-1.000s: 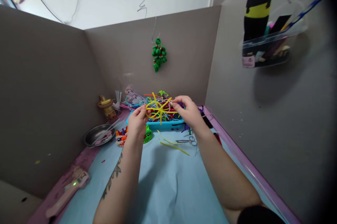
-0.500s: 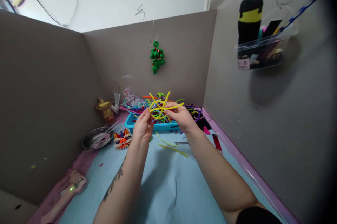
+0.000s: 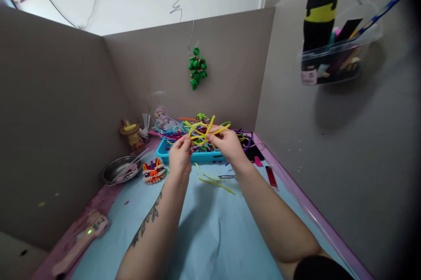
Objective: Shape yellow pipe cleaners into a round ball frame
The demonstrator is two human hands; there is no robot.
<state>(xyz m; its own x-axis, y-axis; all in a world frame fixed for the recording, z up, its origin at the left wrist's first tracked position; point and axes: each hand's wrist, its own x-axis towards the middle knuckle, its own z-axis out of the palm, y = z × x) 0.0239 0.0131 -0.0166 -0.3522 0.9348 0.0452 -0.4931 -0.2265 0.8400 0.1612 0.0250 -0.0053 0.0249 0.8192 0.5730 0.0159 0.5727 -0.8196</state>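
Nearest me, the person's bare forearms reach over a creased blue sheet (image 3: 204,223), a black sleeve (image 3: 320,269) cut off at the bottom edge. A pink handheld device (image 3: 82,240) lies at the left with a green light on. Farther in, two loose yellow strips (image 3: 217,185) lie beneath the hands, and beside them only the blades of some scissors (image 3: 226,177) show; the right forearm covers the handles, which were in plain sight a second ago. To the left, a metal bowl (image 3: 112,169) holds a clear stick and some pale bits I can't make out, just beside an orange-and-cream beaded-looking piece (image 3: 154,171). The left hand (image 3: 180,154) pinches one side of a yellow fuzzy-stick figure (image 3: 211,125), held up in front of the blue tray (image 3: 207,157); the right hand (image 3: 226,143) grips it near where its strands cross, having moved in from an outer end since a second ago. The tray is heaped with tangled strands of many colours, partly screened by the fingers. On the right wall hangs a clear tub (image 3: 309,55) with a black-and-yellow bottle (image 3: 318,17) and other items; a green ornament (image 3: 197,68) hangs on the back panel.
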